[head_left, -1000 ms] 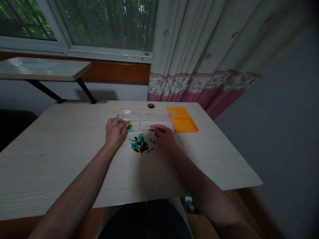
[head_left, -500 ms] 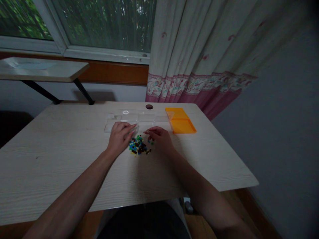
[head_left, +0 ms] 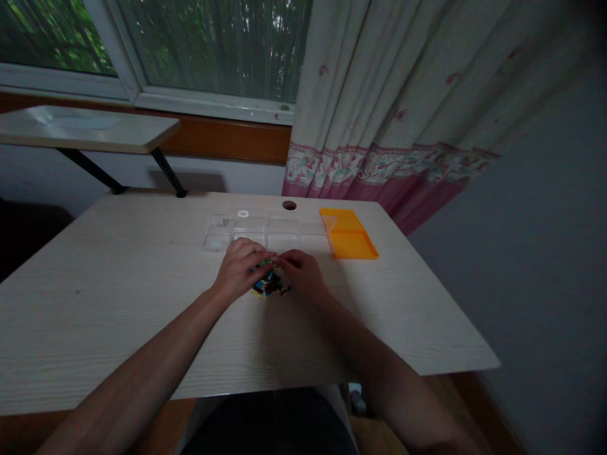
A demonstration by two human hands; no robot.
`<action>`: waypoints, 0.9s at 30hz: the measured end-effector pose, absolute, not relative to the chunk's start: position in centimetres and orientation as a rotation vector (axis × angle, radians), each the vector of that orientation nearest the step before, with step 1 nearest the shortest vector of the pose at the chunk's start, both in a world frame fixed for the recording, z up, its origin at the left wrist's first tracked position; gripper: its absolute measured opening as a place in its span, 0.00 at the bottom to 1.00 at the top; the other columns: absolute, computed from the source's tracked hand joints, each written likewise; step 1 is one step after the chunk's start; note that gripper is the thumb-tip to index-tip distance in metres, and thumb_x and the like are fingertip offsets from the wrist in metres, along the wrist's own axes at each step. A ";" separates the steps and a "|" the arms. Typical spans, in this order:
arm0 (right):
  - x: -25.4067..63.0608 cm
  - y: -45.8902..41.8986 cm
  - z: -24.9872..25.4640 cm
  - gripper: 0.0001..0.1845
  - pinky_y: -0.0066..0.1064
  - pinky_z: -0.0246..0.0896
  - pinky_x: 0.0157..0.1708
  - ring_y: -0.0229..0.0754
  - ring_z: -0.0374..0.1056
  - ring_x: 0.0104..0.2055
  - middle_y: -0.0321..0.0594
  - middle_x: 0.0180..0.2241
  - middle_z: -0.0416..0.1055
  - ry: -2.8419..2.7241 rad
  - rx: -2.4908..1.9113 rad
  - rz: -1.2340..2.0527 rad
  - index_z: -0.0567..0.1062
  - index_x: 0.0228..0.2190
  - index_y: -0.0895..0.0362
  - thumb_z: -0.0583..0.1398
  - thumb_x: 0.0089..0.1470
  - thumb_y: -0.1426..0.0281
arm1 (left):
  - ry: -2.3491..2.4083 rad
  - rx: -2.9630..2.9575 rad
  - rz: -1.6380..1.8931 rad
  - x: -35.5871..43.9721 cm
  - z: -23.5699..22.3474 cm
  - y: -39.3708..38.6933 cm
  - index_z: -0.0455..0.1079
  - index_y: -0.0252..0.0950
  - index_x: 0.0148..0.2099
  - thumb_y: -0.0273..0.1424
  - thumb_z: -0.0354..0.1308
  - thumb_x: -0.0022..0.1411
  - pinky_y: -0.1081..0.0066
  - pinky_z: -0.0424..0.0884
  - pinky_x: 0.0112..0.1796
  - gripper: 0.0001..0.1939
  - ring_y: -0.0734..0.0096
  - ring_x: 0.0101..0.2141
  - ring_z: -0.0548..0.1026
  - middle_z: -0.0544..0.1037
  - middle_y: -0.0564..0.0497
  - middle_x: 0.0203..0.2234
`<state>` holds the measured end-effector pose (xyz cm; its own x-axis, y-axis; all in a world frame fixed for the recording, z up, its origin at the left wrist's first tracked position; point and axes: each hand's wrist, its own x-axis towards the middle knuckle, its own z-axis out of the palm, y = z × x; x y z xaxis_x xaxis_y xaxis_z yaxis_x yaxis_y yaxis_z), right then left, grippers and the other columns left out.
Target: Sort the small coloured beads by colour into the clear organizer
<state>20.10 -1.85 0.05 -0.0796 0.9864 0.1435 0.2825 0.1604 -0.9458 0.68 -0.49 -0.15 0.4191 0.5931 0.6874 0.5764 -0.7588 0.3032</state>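
Note:
A small heap of tiny coloured building pieces (head_left: 269,285), blue, green, dark brown and yellow, lies on the table under my hands. My left hand (head_left: 243,268) reaches over the heap's left side, thumb and fingers drawn together. From the right, my right hand (head_left: 303,270) meets it, its fingertips pinched close to the left ones. Whatever sits between the fingertips is too small and dark to name. Behind my hands lies a clear plastic compartment box (head_left: 283,239), its near edge partly hidden by them.
An orange plastic case (head_left: 353,243) lies open beside the clear box's right end. A cable hole (head_left: 289,205) is near the table's back edge. On the left, a raised shelf (head_left: 137,136) stands on black legs. Curtains (head_left: 341,126) hang behind the table.
My hands have come together over the heap, their fingertips now meeting; before, they were apart, with the left by the clear box. The camera view has shifted slightly.

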 end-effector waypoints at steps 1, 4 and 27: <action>20.1 -1.9 0.0 0.12 0.29 0.60 0.33 0.38 0.67 0.30 0.35 0.26 0.74 -1.539 -1.267 0.975 0.79 0.27 0.54 0.63 0.51 0.59 | 1.082 2.619 1.290 0.7 -0.1 -0.5 0.77 0.44 0.48 0.39 0.60 0.65 0.62 0.66 0.45 0.12 0.65 0.41 0.70 0.79 0.50 0.36; 20.1 -2.0 0.1 0.13 0.30 0.61 0.35 0.39 0.69 0.32 0.36 0.28 0.76 -1.562 -1.254 0.958 0.80 0.28 0.54 0.62 0.53 0.58 | 1.065 2.583 1.323 0.7 -0.1 -0.5 0.79 0.45 0.44 0.39 0.59 0.65 0.62 0.67 0.44 0.10 0.65 0.39 0.71 0.80 0.51 0.34; 22.0 -1.1 -0.8 0.10 0.36 0.55 0.45 0.45 0.64 0.43 0.42 0.38 0.73 -2.310 -1.386 0.125 0.82 0.37 0.52 0.61 0.60 0.64 | 1.648 2.309 1.436 -2.1 -1.4 2.6 0.80 0.41 0.38 0.39 0.59 0.65 0.58 0.66 0.44 0.10 0.61 0.41 0.68 0.77 0.49 0.33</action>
